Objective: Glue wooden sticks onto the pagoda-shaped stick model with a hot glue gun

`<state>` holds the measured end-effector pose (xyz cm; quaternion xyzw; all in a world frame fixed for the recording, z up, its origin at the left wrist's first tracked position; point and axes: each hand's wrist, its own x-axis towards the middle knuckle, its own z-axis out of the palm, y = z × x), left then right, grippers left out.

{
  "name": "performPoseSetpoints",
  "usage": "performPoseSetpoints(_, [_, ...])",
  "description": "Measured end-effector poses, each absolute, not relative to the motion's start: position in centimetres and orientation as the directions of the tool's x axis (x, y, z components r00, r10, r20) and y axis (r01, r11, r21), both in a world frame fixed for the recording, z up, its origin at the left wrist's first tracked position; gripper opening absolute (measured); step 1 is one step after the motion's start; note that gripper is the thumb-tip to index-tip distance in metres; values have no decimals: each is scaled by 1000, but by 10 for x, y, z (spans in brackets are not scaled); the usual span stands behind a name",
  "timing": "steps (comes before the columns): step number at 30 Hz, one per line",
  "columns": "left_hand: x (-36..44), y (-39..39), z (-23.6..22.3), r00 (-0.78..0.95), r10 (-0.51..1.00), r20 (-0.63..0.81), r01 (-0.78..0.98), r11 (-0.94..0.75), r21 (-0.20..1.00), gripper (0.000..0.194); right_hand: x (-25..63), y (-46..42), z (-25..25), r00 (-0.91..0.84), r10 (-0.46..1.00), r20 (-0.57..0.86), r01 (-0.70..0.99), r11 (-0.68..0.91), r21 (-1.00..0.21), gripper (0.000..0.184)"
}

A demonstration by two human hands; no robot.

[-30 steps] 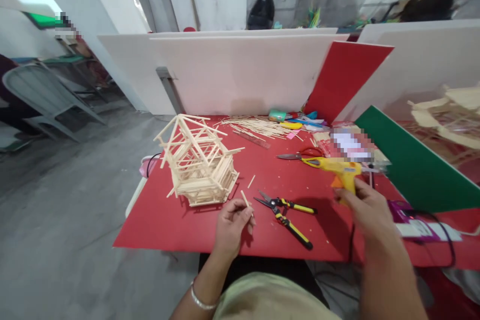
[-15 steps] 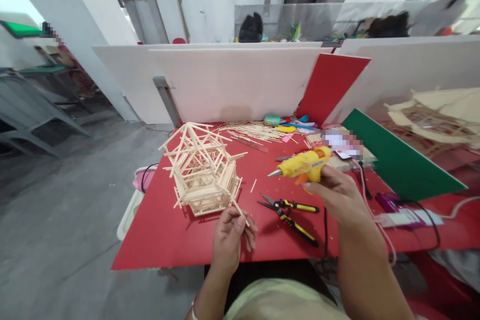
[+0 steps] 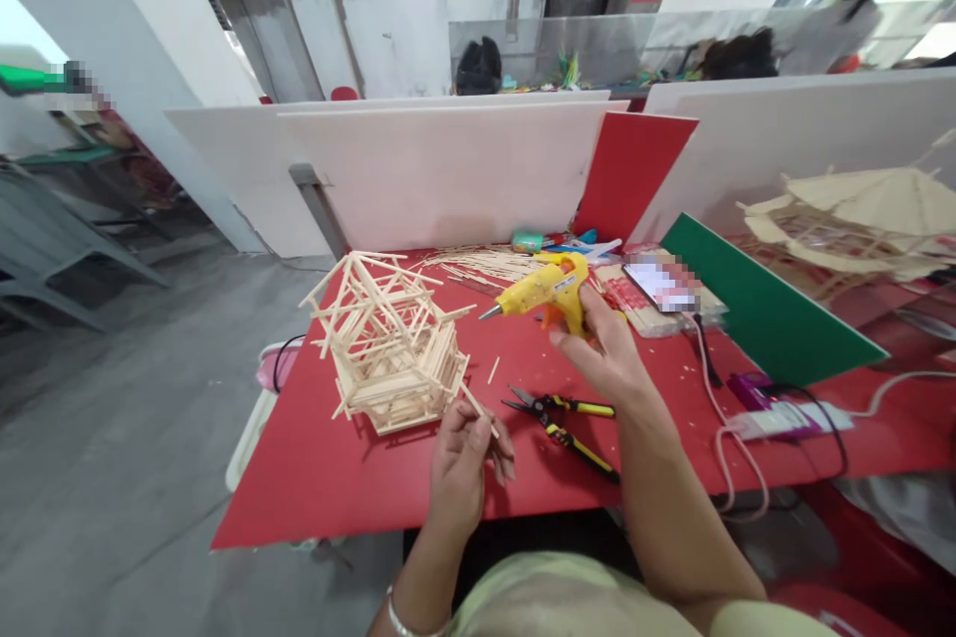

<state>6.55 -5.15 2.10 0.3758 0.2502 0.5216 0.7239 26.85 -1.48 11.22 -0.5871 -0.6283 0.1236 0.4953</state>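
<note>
Pinched in my left hand (image 3: 464,448) is a thin wooden stick (image 3: 479,408), its far end pointing up toward the stick model. That model (image 3: 388,348), a pavilion-like frame of pale sticks, stands on the red tabletop (image 3: 299,488) just beyond the hand. My right hand (image 3: 601,343) grips a yellow hot glue gun (image 3: 549,291) in the air, with its metal nozzle aimed left toward the model. Below the glue gun lies a pair of black-and-yellow pliers (image 3: 560,423) with spread handles. One short stick piece (image 3: 494,370) rests between model and pliers.
Loose sticks (image 3: 478,264) lie at the back beside a green tape roll (image 3: 527,241). A phone (image 3: 661,284) sits on packs at right, before a green board (image 3: 769,309). Cables run to a power strip (image 3: 784,421). White panels (image 3: 448,169) stand behind.
My right hand has moved the glue gun left, nearer the model. My left hand keeps hold of the stick, which is tilted a little differently. The whole view has shifted slightly.
</note>
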Motion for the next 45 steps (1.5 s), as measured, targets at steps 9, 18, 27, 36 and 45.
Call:
performPoseSetpoints(9, [46, -58, 10, 244, 969, -26, -602, 172, 779, 28, 241, 9, 92, 154, 790, 594, 901, 135, -413, 39])
performPoseSetpoints(18, [34, -52, 6, 134, 965, -225, -659, 256, 707, 32, 215, 15, 63, -4, 748, 664, 967, 172, -188, 24])
performPoseSetpoints(27, [31, -45, 3, 118, 950, -289, -696, 287, 658, 32, 212, 18, 57, -63, 751, 658, 970, 202, -137, 20])
performPoseSetpoints(36, [28, -42, 3, 101, 944, -313, -695, 292, 657, 33, 208, 20, 56, -84, 760, 645, 971, 207, -118, 19])
performPoseSetpoints(45, [26, -36, 1, 115, 945, -306, -684, 298, 666, 31, 208, 22, 55, -96, 763, 639, 971, 213, -109, 17])
